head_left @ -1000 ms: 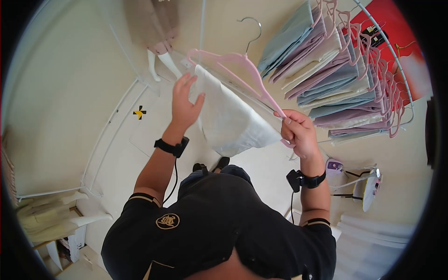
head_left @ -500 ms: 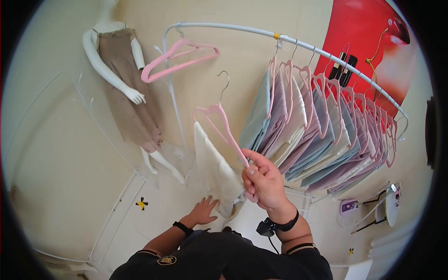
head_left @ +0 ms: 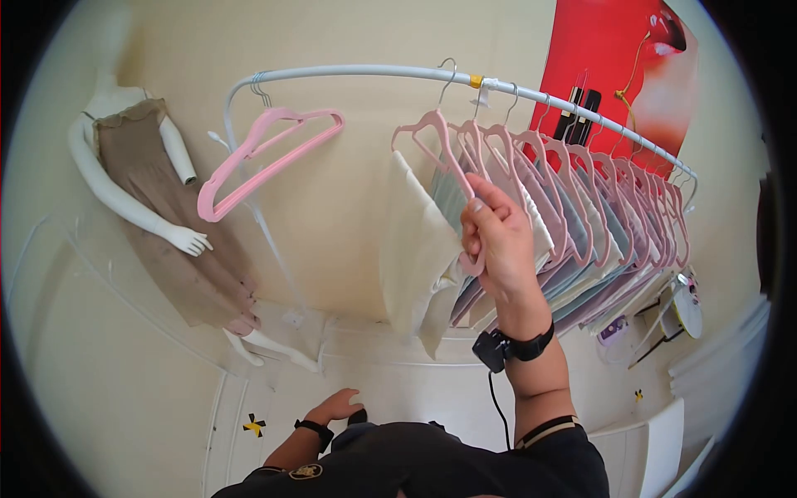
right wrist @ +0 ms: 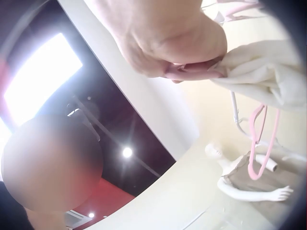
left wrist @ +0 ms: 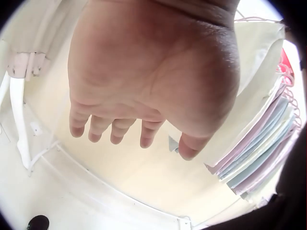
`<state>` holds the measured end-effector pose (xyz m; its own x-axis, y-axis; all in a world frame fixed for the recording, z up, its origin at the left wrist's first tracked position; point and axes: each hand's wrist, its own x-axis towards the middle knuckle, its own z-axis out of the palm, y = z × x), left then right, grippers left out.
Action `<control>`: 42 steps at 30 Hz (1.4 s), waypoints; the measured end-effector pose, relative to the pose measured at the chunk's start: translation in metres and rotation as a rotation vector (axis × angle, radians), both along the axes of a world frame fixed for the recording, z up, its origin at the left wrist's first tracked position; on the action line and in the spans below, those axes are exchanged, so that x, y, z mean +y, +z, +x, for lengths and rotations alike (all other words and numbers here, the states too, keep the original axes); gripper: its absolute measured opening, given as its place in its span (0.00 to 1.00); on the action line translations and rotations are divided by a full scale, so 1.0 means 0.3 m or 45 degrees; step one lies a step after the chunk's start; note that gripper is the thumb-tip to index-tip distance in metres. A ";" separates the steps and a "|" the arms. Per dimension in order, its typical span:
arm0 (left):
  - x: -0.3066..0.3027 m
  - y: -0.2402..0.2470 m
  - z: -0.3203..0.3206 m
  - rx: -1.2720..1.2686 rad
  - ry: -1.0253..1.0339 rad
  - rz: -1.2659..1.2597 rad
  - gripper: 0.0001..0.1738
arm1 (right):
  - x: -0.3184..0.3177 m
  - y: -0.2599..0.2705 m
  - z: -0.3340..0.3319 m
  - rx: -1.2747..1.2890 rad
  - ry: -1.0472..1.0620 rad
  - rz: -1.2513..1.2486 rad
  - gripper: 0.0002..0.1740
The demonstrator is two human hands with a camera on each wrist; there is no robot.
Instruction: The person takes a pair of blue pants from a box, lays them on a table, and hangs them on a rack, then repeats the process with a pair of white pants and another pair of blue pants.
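My right hand (head_left: 505,241) grips one end of a pink hanger (head_left: 449,153), thumb and fingers wrapped on its arm. Over that hanger's bar drapes a folded cream cloth (head_left: 408,249). The hanger's metal hook overlaps the white curved rail (head_left: 357,72) in the head view, left of the yellow tape. In the right wrist view, the curled right hand (right wrist: 168,38) is beside the bunched cream cloth (right wrist: 268,72). My left hand (head_left: 339,404) is low near my body, holding nothing. Its palm (left wrist: 148,67) and loosely extended fingers fill the left wrist view.
Several pink hangers with blue, mauve and cream cloths (head_left: 569,290) hang along the rail to the right. Bare pink hangers (head_left: 278,172) hang at its left end. A mannequin (head_left: 149,191) in a brown dress stands at left. A red poster (head_left: 573,50) is on the wall behind.
The right hand has raised the hanger and cloth from in front of my body up to the rail. My left hand has come away from the cloth and dropped low. The view has tilted up.
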<state>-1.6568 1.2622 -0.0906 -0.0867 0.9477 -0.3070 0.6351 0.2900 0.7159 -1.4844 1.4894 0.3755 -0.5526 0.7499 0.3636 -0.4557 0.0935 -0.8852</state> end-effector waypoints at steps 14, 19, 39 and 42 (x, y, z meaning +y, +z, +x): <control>-0.142 -0.501 -0.414 -0.374 0.094 -0.609 0.23 | 0.013 -0.153 -0.133 -0.226 -0.367 0.159 0.27; -0.176 -0.505 -0.400 -0.295 0.015 -0.876 0.20 | -0.153 -0.308 0.068 -0.547 -0.795 0.575 0.27; 0.082 -0.377 0.427 0.089 -0.931 -0.588 0.18 | -2.139 -1.981 1.282 -0.878 -1.454 -2.253 0.12; 0.090 -0.327 0.685 0.256 -1.329 -0.729 0.19 | -2.329 -1.974 1.199 -0.629 -1.512 -2.282 0.15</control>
<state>-1.4514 1.2892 -0.1886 0.5451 0.3204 -0.7747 0.8381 -0.1864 0.5126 -1.1247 0.7906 -0.2167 0.4769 0.0019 -0.8789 -0.5988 -0.7314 -0.3265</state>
